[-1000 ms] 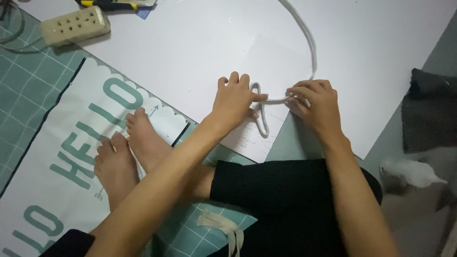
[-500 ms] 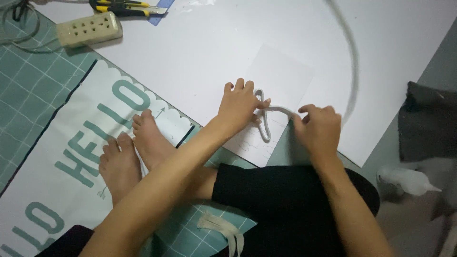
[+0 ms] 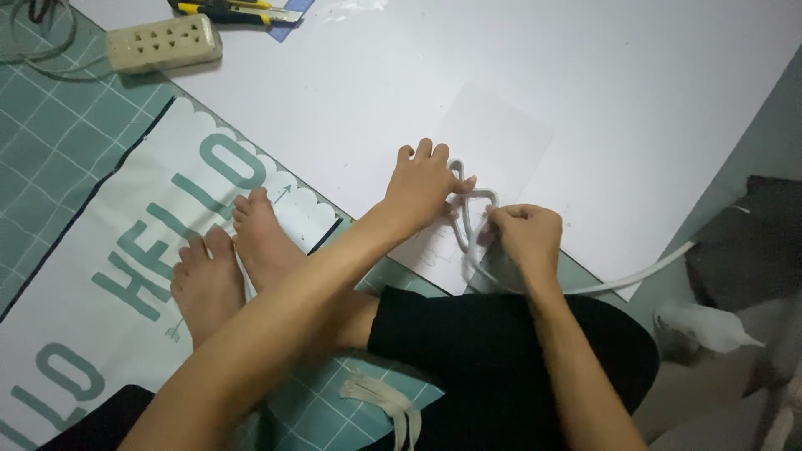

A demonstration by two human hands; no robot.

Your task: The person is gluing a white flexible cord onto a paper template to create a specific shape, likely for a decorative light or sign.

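Rope [image 3: 468, 219], pale grey, sits looped between both hands on a small paper sheet [image 3: 501, 142], w/ one long tail running off to the right of the right hand [image 3: 522, 238] past the sheet edge. Left hand [image 3: 426, 184] lies flat, fingers spread, pinning the loop down; thumb touches the rope. Right hand is curled closed, pinching a strand just beside the crossing.

Looks soft and limp, light, prob. braided cotton: bends freely, won't hold shape unless pinned. Not fragile, not very slippery. Best hold seems right at the crossing, plus a pinch near the tail so the slack doesn't drag.

Further out: big white board [image 3: 635, 75] under the paper; beyond left hand, a power strip [image 3: 163, 43] and cutter [image 3: 230, 10]. Near side of left hand, bare feet [image 3: 234, 259] on green mat [image 3: 50, 150].
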